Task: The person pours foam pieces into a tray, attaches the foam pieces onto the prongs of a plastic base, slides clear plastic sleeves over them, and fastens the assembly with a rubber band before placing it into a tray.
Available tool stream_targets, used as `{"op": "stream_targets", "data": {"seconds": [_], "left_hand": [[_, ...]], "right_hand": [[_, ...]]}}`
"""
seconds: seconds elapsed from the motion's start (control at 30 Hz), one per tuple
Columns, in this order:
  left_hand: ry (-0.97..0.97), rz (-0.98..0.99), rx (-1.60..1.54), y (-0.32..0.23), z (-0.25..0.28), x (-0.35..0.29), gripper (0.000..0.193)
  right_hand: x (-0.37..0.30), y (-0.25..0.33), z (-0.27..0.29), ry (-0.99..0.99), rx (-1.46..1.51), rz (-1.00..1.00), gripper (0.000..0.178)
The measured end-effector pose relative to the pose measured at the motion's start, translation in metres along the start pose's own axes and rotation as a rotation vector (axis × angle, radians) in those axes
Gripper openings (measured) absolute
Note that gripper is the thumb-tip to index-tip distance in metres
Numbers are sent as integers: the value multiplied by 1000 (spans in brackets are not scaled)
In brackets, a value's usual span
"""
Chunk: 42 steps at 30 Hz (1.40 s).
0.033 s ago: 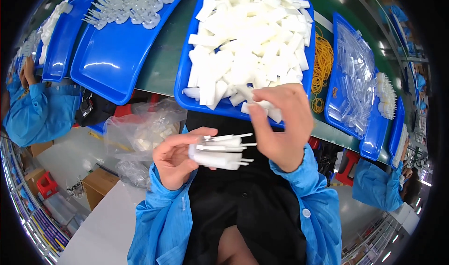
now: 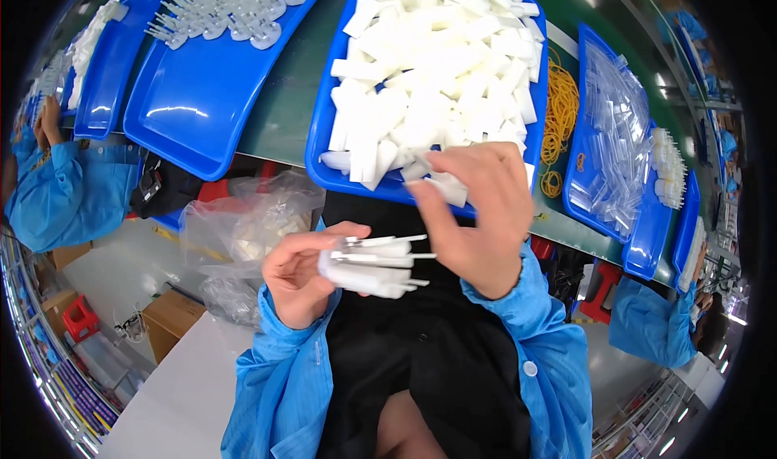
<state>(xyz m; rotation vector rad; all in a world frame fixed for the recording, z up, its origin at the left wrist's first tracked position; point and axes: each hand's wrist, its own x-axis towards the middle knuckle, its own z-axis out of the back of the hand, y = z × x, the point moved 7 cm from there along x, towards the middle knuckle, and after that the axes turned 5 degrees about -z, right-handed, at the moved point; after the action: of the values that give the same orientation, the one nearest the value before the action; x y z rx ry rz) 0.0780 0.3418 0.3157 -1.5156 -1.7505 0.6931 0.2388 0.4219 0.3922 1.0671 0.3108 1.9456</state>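
Note:
My left hand (image 2: 301, 277) is closed around the base of a clear plastic part with several prongs (image 2: 372, 266). White foam sleeves cover some of the prongs, which point right. My right hand (image 2: 481, 216) reaches over the near rim of a blue tray (image 2: 317, 127) heaped with short white foam pieces (image 2: 437, 70). Its thumb and index finger are apart beside a few foam pieces at the rim. I see nothing clearly gripped in it; the other fingers are partly hidden.
Left is a blue tray (image 2: 182, 123) with clear pronged parts (image 2: 235, 10). Right of the foam lie yellow rubber bands (image 2: 558, 111) and a tray of clear plastic tubes (image 2: 611, 135). Plastic bags (image 2: 255, 216) hang below the table edge. Co-workers in blue sit at both sides (image 2: 77, 196).
My right hand has moved slightly left along the tray's near edge, and its thumb and index finger look farther apart. The left hand, with the pronged part, has shifted a little left.

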Motion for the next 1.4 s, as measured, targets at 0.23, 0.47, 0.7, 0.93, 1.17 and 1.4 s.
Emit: {"op": "stream_targets", "data": {"seconds": [0.23, 0.47, 0.7, 0.93, 1.17, 1.4], "left_hand": [[-172, 1, -242, -5, 27, -9, 38], [-118, -41, -83, -4, 24, -1, 35], [-168, 15, -45, 12, 33, -1, 31], [-154, 97, -17, 16, 26, 4, 37], [-140, 110, -23, 21, 23, 12, 37], [-73, 82, -160, 22, 14, 16, 44]], "right_hand": [[7, 7, -51, 143, -374, -72, 37], [8, 4, -55, 51, -366, -47, 51], [15, 8, -62, -33, -446, 69, 34], [22, 1, -65, -13, -440, 31, 24], [23, -8, -60, -20, -410, -17, 24], [22, -5, -28, -116, -89, -27, 23]]}}
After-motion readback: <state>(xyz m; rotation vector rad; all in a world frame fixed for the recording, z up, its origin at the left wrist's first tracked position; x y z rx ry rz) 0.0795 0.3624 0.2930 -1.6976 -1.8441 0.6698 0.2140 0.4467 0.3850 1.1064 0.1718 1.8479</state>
